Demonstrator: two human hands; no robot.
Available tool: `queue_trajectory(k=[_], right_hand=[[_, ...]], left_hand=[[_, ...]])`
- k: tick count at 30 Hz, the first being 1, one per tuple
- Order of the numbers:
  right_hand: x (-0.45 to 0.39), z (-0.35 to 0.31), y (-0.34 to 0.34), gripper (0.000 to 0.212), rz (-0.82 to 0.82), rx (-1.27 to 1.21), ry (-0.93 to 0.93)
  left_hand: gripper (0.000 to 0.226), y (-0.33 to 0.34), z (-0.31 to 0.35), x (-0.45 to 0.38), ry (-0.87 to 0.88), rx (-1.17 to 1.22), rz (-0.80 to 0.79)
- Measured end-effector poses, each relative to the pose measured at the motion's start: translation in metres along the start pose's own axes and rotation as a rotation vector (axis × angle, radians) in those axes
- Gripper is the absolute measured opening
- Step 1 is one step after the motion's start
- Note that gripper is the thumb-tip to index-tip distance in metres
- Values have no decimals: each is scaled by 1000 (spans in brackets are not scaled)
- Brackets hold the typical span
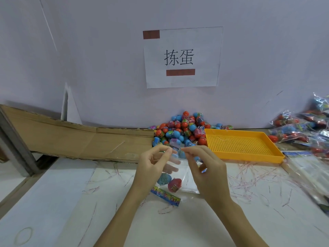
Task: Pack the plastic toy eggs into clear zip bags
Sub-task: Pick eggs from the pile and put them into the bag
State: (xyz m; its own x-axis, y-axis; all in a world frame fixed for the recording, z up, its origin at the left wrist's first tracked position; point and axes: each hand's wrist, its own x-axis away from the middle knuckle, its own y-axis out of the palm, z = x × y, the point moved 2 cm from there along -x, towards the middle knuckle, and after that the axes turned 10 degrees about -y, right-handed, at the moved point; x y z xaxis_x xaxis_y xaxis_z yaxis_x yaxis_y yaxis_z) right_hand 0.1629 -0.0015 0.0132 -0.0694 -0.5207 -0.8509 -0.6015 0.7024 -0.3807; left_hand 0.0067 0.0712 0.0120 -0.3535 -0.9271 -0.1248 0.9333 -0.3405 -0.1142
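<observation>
Zip bag: the clear zip bag (178,168) hangs in the air between the two hands, just above the table, in front of the pile of eggs. It is thin, shiny plastic, and its upper edge is at the fingertips.
Eggs in the bag: a blue egg (164,179) and a red egg (174,184) lie side by side at the bottom of the bag. Both are smooth plastic with a printed band around them.
Printed strip: a narrow colourful card strip (165,196) lies at the lower edge of the bag; I cannot tell if it is part of the bag.
Left hand: the left hand (151,168) pinches the upper left edge of the bag between thumb and forefinger. The other fingers are loosely curled behind the plastic.
Right hand: the right hand (204,168) pinches the upper right edge in the same way, with the fingers bent.
Egg pile: a heap of loose toy eggs (181,131), red, blue and some green, lies against the wall just behind the hands.
Tray: a yellow plastic tray (263,138) with a perforated bottom and low walls stands just right of the pile, touching it.
Filled bags: packed bags (302,127) of eggs are heaped at the far right.
Cardboard: a flat brown cardboard sheet (71,136) lies at the left, along the wall.
Table: the table (71,202) is white, with thin red thread-like marks.
Wall: the wall is pale, with a paper sign (183,57) with two printed characters.
</observation>
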Motion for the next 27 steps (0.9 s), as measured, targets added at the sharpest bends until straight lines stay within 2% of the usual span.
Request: queue_trajectory(k=[4,10,13,17,21,24,27], right_hand=[[3,0,5,21,-20,109,-66],[5,2,5,24,-31,116,-60],[4,2,7,25,-46,85,-54],[4,2,9,27,-69,102,-19],[5,3,10,20,-100,94,25],[5,4,9,13,-99,90,30],[5,7,7,9,-103,116,5]], left_hand=[[14,8,-4,1,81,-154,12],[17,13,-3,6,290,-389,18],[15,14,-4,7,275,-408,54],[11,15,-4,6,187,-300,3],[9,14,-6,4,137,-264,-6],[9,14,-8,4,168,-319,0],[14,14,-10,4,275,-445,-11]])
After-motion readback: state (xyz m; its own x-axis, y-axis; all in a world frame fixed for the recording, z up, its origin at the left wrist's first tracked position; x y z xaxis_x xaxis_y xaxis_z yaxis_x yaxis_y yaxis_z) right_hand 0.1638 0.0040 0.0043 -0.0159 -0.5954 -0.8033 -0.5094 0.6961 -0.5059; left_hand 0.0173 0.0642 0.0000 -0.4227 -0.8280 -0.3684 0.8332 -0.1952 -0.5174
